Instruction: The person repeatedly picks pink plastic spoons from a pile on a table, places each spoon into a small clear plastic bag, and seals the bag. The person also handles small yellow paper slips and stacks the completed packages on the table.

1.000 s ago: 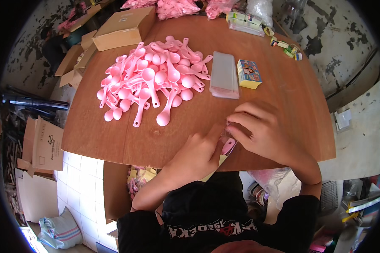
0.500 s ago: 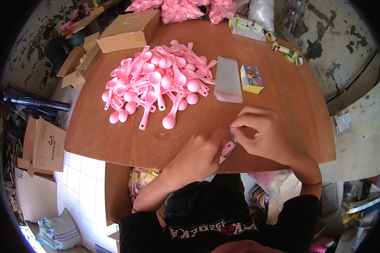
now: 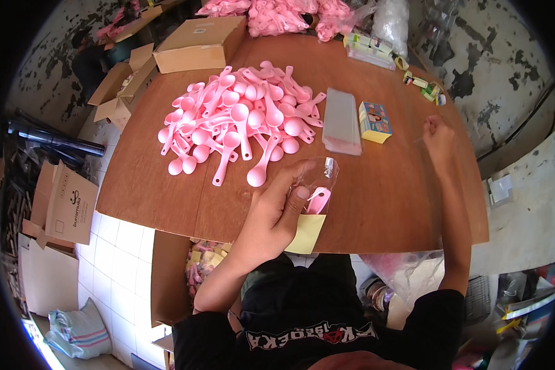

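Observation:
My left hand [image 3: 271, 216] grips a clear plastic bag [image 3: 319, 174] above the table's front edge. Inside the bag shows the handle of a pink spoon [image 3: 319, 201], and a yellow card [image 3: 306, 234] covers the lower part. Out to the right, my right hand [image 3: 439, 139] has its fingers pinched together; a faint thin strip seems to stick out from them, too small to name. A large heap of pink spoons [image 3: 240, 117] lies left of centre. Beside it are a stack of flat clear bags [image 3: 342, 123] and a blue-and-yellow block of printed cards [image 3: 375, 121].
A closed cardboard box [image 3: 200, 46] stands on the wooden table [image 3: 388, 203] at the back left. Bags of pink items [image 3: 277, 15] line the far edge. Tape rolls [image 3: 422, 83] lie at the back right. Under the table, an open carton [image 3: 169, 277] holds packed pieces.
My right hand has left the bag and moved far to the right. My left hand has raised the bag slightly and turned it, so the spoon handle and yellow card show more. The view has shifted a little.

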Motion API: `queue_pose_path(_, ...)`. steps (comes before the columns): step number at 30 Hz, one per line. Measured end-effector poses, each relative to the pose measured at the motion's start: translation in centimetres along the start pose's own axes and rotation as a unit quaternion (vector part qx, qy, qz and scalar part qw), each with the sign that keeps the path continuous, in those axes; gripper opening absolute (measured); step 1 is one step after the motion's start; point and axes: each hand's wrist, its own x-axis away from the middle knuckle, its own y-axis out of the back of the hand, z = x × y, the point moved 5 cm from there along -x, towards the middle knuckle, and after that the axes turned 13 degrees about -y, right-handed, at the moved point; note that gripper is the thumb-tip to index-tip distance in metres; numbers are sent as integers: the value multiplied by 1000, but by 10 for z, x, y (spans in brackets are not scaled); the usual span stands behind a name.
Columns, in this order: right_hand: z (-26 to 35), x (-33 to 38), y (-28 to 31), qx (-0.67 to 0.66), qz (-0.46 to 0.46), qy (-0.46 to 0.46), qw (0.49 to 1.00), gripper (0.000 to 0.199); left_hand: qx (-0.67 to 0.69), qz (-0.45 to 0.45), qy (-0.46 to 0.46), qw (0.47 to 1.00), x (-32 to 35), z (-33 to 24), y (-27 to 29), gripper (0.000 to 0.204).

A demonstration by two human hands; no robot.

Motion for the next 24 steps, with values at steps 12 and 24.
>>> queue_pose_path(12,-47,10,-15,177,98,176,963,23,17,-5,-20,1000,-8,-1,-17,28)
queue_pose_path(24,158,128,12,-261,299,177,901,33,117,-22,31,992,-19,17,-43,13)
